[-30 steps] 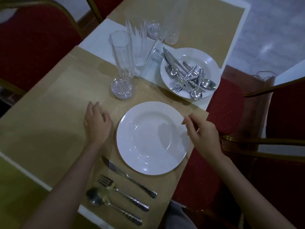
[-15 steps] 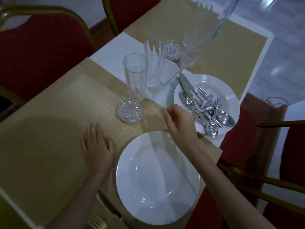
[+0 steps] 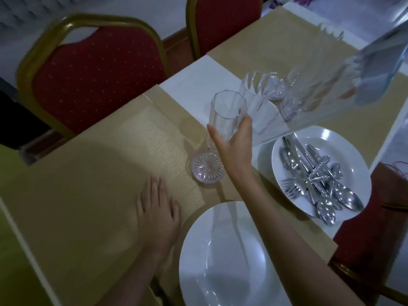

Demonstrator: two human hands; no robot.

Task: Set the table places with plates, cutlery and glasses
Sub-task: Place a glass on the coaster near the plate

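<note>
Near table's right edge, right hand [image 3: 235, 141] clamps tall glass [image 3: 225, 120] w/ thumb round it, prob. to reposition; left hand [image 3: 157, 212] lies flat, fingers together, steadying placemat [image 3: 92, 195].

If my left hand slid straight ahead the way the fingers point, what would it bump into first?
Probably nothing soon: the left hand lies flat on the beige placemat, fingers aimed up it, passing left of the glass's base. Depth is uncertain.

Two red upholstered chairs with gold frames stand at the table's far side, the nearer chair [image 3: 97, 74] left of the second chair [image 3: 223, 23]. A third red chair [image 3: 373, 237] (only partly visible) sits at the right edge.
</note>
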